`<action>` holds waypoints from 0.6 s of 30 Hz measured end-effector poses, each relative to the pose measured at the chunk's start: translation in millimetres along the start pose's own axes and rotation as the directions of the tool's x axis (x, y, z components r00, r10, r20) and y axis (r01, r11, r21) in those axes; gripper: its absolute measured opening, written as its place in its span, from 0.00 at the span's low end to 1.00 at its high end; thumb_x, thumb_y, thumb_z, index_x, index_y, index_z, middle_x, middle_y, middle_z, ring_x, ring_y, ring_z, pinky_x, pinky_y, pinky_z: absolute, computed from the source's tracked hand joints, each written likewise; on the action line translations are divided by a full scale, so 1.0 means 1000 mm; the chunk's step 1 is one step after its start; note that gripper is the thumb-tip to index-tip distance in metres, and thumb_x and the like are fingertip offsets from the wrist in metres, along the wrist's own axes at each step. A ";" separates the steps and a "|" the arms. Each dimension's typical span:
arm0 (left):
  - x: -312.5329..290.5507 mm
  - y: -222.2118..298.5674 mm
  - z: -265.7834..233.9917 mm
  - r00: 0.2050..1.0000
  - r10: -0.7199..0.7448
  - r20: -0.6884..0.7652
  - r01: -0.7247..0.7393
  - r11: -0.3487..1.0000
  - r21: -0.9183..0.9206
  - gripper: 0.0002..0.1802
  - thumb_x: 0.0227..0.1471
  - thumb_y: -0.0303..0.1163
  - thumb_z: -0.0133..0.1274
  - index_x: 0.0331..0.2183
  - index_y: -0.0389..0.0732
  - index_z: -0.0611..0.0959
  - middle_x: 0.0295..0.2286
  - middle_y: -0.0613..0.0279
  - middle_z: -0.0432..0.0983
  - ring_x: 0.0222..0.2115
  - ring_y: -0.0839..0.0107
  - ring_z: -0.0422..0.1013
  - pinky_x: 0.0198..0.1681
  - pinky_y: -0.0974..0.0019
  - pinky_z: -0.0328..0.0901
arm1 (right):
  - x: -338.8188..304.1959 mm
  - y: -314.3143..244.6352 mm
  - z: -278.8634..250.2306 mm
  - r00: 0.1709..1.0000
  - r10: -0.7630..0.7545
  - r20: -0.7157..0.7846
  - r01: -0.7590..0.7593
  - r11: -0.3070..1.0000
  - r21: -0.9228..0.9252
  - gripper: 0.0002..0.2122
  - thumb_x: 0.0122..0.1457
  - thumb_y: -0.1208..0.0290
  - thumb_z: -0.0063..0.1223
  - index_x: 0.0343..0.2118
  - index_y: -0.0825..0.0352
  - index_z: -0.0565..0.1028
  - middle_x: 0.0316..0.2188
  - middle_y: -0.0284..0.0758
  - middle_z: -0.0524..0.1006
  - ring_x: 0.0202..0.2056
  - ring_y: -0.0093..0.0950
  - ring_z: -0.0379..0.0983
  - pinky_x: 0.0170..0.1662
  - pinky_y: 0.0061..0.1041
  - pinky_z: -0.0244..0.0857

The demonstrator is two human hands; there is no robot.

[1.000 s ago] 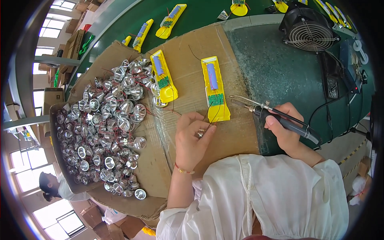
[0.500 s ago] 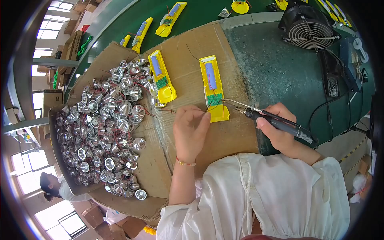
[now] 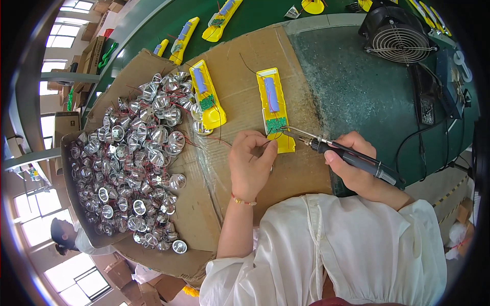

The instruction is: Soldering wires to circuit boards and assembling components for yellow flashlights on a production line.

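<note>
Clamped like a pen, right hand angles the soldering iron onto the yellow casing's circuit board; left hand pinches a wire beside it, steadying.

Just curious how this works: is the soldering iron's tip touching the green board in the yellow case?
Touching, as far as the head view shows: the soldering iron tip lies right on the green board at the yellow case, no gap visible.
</note>
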State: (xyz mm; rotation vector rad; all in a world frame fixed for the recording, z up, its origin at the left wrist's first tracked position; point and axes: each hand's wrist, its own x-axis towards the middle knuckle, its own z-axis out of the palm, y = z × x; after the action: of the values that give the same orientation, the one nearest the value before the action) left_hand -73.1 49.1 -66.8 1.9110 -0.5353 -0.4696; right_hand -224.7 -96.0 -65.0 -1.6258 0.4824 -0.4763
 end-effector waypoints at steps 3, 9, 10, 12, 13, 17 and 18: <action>0.001 -0.004 0.001 1.000 0.010 -0.004 -0.010 0.999 0.035 0.04 0.40 0.22 0.56 0.21 0.32 0.77 0.27 0.65 0.68 0.23 0.82 0.64 0.25 0.79 0.59 | -0.001 0.003 0.001 0.998 -0.037 -0.042 0.037 0.999 -0.016 0.06 0.50 0.74 0.54 0.27 0.69 0.70 0.17 0.28 0.71 0.19 0.13 0.64 0.21 0.15 0.58; 0.000 0.003 0.001 0.998 -0.066 -0.001 0.066 0.997 -0.039 0.04 0.39 0.22 0.56 0.20 0.32 0.77 0.27 0.65 0.68 0.23 0.82 0.64 0.25 0.79 0.59 | -0.006 -0.003 -0.007 0.993 0.052 -0.102 -0.044 0.996 0.081 0.07 0.51 0.73 0.53 0.30 0.70 0.68 0.21 0.32 0.74 0.23 0.15 0.68 0.26 0.15 0.63; 0.001 0.002 0.001 0.998 -0.063 0.002 0.063 0.997 -0.038 0.04 0.39 0.22 0.56 0.20 0.32 0.77 0.27 0.65 0.68 0.23 0.82 0.64 0.25 0.79 0.59 | -0.006 -0.002 -0.010 0.993 0.036 -0.114 -0.027 0.997 0.073 0.07 0.51 0.74 0.53 0.30 0.70 0.68 0.21 0.32 0.74 0.23 0.15 0.68 0.27 0.15 0.63; 0.002 -0.006 0.001 1.000 -0.004 -0.008 0.004 1.000 -0.001 0.04 0.39 0.22 0.56 0.20 0.32 0.77 0.26 0.66 0.68 0.22 0.82 0.63 0.25 0.79 0.59 | -0.005 -0.002 -0.015 0.990 0.018 -0.137 -0.011 0.999 0.052 0.07 0.51 0.74 0.53 0.29 0.71 0.68 0.21 0.33 0.74 0.23 0.16 0.69 0.26 0.16 0.63; 0.002 -0.006 0.001 1.000 -0.002 -0.007 0.002 1.000 0.000 0.04 0.39 0.22 0.56 0.20 0.32 0.77 0.26 0.66 0.68 0.22 0.82 0.63 0.25 0.79 0.59 | -0.006 0.000 -0.016 0.990 0.016 -0.139 -0.009 0.999 0.053 0.07 0.51 0.74 0.53 0.29 0.71 0.68 0.21 0.33 0.74 0.23 0.16 0.69 0.26 0.16 0.63; 0.004 -0.008 -0.001 1.000 0.004 -0.009 -0.003 0.996 0.093 0.05 0.39 0.23 0.56 0.20 0.33 0.76 0.25 0.62 0.69 0.24 0.77 0.65 0.27 0.75 0.61 | -0.006 0.011 -0.025 0.982 0.007 -0.190 0.013 0.995 0.103 0.07 0.51 0.75 0.53 0.28 0.71 0.68 0.20 0.34 0.73 0.22 0.17 0.69 0.26 0.16 0.63; 0.005 -0.009 -0.002 1.000 -0.007 -0.002 0.007 0.991 0.134 0.05 0.38 0.25 0.56 0.21 0.34 0.77 0.25 0.59 0.69 0.27 0.70 0.67 0.30 0.71 0.63 | -0.005 0.013 -0.028 0.979 -0.004 -0.202 0.025 0.994 0.103 0.07 0.51 0.75 0.53 0.28 0.71 0.68 0.19 0.34 0.73 0.22 0.17 0.69 0.26 0.16 0.63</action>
State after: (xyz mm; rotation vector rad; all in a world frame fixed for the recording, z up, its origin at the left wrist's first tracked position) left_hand -67.0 51.1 -74.6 2.0422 -0.5721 -0.4459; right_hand -245.1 -116.8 -75.2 -1.4882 0.5873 -0.6703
